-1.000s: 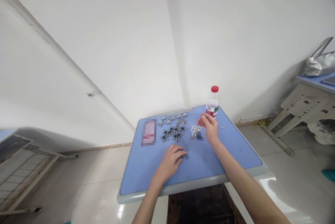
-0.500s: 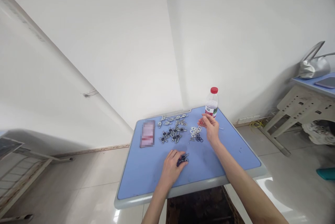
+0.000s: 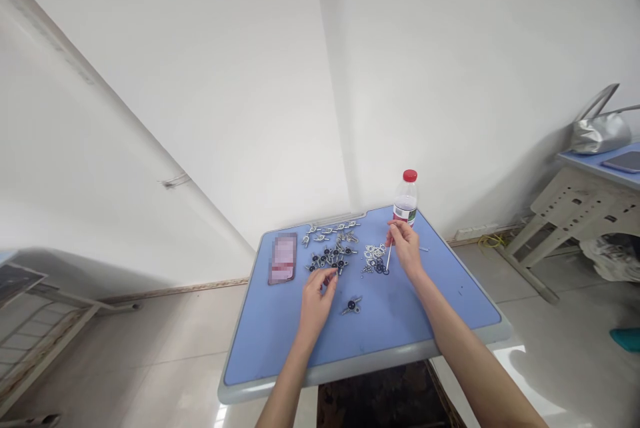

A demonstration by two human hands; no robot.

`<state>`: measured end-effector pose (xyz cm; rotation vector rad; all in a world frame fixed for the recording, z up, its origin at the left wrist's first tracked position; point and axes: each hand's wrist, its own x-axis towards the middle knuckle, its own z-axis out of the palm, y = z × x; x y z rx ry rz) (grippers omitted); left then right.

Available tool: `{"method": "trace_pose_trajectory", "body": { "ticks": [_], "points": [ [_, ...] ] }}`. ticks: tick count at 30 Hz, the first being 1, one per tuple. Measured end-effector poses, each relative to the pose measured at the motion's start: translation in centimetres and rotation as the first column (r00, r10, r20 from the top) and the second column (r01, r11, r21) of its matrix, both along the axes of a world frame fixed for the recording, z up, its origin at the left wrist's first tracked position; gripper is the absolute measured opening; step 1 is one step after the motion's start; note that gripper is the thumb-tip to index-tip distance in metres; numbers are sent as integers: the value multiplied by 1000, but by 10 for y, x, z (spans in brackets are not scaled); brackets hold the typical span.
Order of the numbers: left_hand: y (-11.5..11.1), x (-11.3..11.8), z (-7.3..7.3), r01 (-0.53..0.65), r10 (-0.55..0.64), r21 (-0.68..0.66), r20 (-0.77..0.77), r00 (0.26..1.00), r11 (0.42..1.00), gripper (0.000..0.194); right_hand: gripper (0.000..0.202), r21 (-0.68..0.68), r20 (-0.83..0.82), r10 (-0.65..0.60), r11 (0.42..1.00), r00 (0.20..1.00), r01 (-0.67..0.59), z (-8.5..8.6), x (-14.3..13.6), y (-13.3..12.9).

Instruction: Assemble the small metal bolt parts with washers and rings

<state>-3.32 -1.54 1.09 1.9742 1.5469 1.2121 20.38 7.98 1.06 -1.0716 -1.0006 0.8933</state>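
Note:
My right hand [image 3: 406, 248] pinches a thin light rod [image 3: 389, 257], its lower tip down at the dark rings [image 3: 380, 268]. White ring-like pieces [image 3: 374, 252] and tiny metal balls [image 3: 368, 269] lie just left of it. My left hand [image 3: 318, 295] is at the near edge of a cluster of metal parts with black round centres [image 3: 326, 256], thumb and forefinger near each other; whether they grip a part is too small to tell. One such metal part [image 3: 351, 305] lies alone on the blue table [image 3: 270, 341], right of my left hand.
Several silver metal pieces [image 3: 321, 238] lie at the table's back. A phone-like item [image 3: 283, 259] is at the left. A red-capped bottle [image 3: 406, 198] stands behind my right hand. Another thin rod [image 3: 424, 249] lies right of that hand. A second table [image 3: 580, 159] stands far right.
My left hand has let go of the lone metal part and moved up and left to the cluster. The rod in my right hand now points more steeply down, at the dark rings.

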Motion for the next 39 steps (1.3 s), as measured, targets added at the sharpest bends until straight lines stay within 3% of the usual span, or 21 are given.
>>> {"method": "trace_pose_trajectory", "body": {
  "ticks": [4, 10, 18, 21, 32, 39],
  "points": [
    [24, 2, 5, 4, -3, 117, -7, 1000, 993, 19, 30, -27, 203, -23, 999, 979, 29, -2, 2, -2],
    [36, -9, -5, -6, 17, 144, -78, 997, 990, 18, 27, -47, 529, -38, 996, 848, 74, -1, 9, -1],
    [35, -14, -3, -65, 70, 136, -34, 997, 989, 18, 22, -104, 784, 143, 990, 604, -100, -5, -12, -8],
    [38, -11, -4, -58, 61, 118, -23, 998, 991, 18, 21, -106, 846, 168, 983, 506, -149, -4, -25, -6],
    [42, -14, -5, -109, 107, 128, 19, 994, 986, 19, 17, -155, 954, 181, 980, 238, -127, 7, -54, 17],
    [42, -14, -6, -117, 115, 132, 25, 993, 984, 17, 15, -197, 968, 207, 977, 142, -81, 2, -67, 22]
  ]
}}
